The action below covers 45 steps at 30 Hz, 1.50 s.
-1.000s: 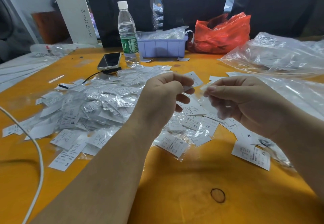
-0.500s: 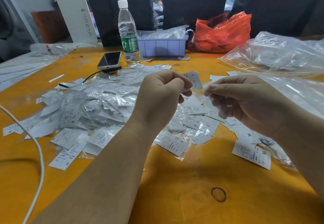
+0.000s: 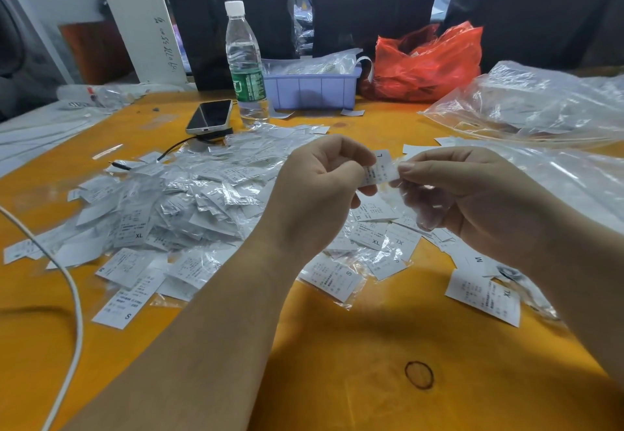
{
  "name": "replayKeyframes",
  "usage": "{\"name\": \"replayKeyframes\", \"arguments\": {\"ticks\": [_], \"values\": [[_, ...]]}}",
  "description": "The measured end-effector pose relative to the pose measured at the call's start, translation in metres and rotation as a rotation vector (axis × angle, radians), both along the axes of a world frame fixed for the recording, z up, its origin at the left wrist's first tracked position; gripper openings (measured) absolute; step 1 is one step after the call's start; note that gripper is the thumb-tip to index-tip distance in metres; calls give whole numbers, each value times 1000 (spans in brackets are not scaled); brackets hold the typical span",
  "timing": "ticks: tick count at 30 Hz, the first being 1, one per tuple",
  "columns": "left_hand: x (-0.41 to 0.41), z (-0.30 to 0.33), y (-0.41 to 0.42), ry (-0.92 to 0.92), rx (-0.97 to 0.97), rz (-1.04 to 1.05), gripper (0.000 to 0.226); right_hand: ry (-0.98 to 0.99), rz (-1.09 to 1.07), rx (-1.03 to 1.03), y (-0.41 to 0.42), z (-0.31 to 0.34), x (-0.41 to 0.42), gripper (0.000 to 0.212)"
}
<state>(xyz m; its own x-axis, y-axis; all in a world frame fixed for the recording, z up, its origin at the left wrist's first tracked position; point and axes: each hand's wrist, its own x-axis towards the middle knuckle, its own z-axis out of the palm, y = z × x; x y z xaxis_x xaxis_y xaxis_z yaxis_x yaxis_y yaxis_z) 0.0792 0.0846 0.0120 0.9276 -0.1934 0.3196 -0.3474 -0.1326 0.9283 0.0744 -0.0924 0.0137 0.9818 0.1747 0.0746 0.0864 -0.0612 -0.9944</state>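
Note:
A small white size label (image 3: 381,169) marked L is held in the air above the orange table (image 3: 337,363). My left hand (image 3: 320,191) pinches its left end between thumb and forefinger. My right hand (image 3: 472,194) pinches its right end together with a small clear plastic sleeve (image 3: 410,199) that hangs over my right fingers. Below and to the left lies a big pile of white labels in clear sleeves (image 3: 162,204), printed S, M, XL.
A water bottle (image 3: 245,66), a phone (image 3: 210,116) on a charger with a black cable, a lilac bin (image 3: 310,88), a red plastic bag (image 3: 429,62) and clear bags (image 3: 533,103) stand at the back. A white cable (image 3: 72,295) runs along the left edge.
My hands have come closer together. The L label now shows between the two hands, gripped at both ends.

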Motion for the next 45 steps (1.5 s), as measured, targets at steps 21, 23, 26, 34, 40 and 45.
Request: {"name": "replayKeyframes", "arguments": {"ticks": [21,23,26,34,40,45], "values": [[1,-4,-1,-73,154,-2,10,-64,-105,19,7,-8,0,25],[1,-4,-1,-68,145,-4,11,-71,-104,14,6,-9,1,27],[0,-3,-1,-76,152,-1,13,-83,-64,-24,3,-8,2,34],[0,-3,0,-97,185,44,14,-91,60,-168,-6,1,3,28],[1,-7,-1,-172,235,53,13,-49,160,-229,-10,4,2,25],[2,-6,-1,-208,251,54,12,-33,186,-242,-11,4,1,26]]}}
